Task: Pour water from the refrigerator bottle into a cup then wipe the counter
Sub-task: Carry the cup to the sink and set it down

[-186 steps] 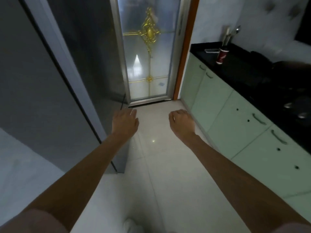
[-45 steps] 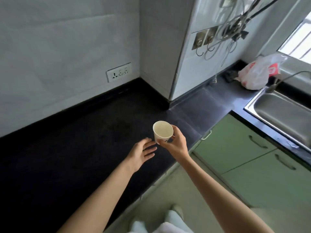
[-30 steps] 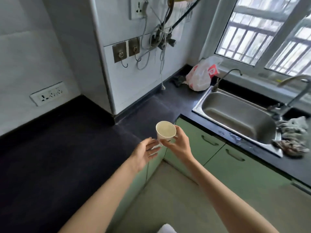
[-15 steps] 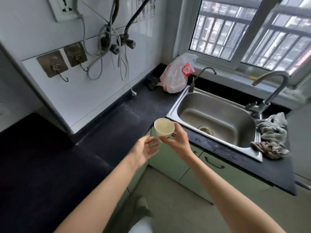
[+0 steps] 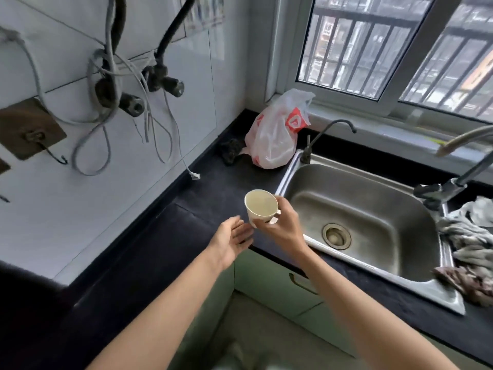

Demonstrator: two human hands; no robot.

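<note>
My right hand (image 5: 281,227) grips a small white paper cup (image 5: 261,207) upright above the black counter (image 5: 186,231), just left of the sink. The cup's inside looks pale; I cannot tell whether it holds water. My left hand (image 5: 232,243) hovers just left of and below the cup, palm up, fingers relaxed, holding nothing. No bottle and no refrigerator are in view. Crumpled grey and patterned cloths (image 5: 469,252) lie on the counter at the sink's right end.
A steel sink (image 5: 368,209) with a thin faucet (image 5: 324,137) and a larger tap (image 5: 458,166) sits under the barred window. A white and red plastic bag (image 5: 277,134) stands in the corner. Cables and pipes (image 5: 128,102) hang on the left wall. Green cabinets (image 5: 280,284) run below.
I have turned right along the counter, carrying the cup from the dark corner towards the sink. The cup stays in my right hand and my left hand stays beside it.
</note>
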